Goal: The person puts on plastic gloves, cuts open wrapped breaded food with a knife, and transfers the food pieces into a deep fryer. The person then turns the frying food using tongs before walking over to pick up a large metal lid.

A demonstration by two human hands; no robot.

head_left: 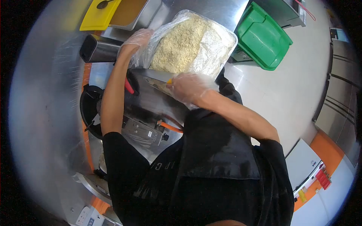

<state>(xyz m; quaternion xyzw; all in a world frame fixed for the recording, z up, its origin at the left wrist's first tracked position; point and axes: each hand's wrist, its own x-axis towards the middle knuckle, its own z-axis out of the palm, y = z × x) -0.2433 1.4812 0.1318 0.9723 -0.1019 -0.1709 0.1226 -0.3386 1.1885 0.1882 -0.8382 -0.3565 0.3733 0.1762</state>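
Observation:
A white tray point(233, 42) lined with clear plastic film point(145, 56) holds pale yellow crumbly food point(179, 43), with a whitish part on its right. My left hand point(137, 40), in a clear glove, is closed on the film at the tray's left edge. Along the near edge, my gloved right hand point(191, 87) is wrapped round the yellow handle point(169, 81) of a flat metal blade point(156, 75). The blade points left, beside the food. Glare and blur hide some fingers of my right hand.
A green bin point(264, 37) stands right of the tray. At the upper left are a metal container point(102, 49), a pan of brown liquid point(130, 13) and a yellow board point(98, 17) with a spoon. A black burner point(90, 109) and orange hose point(170, 127) lie below.

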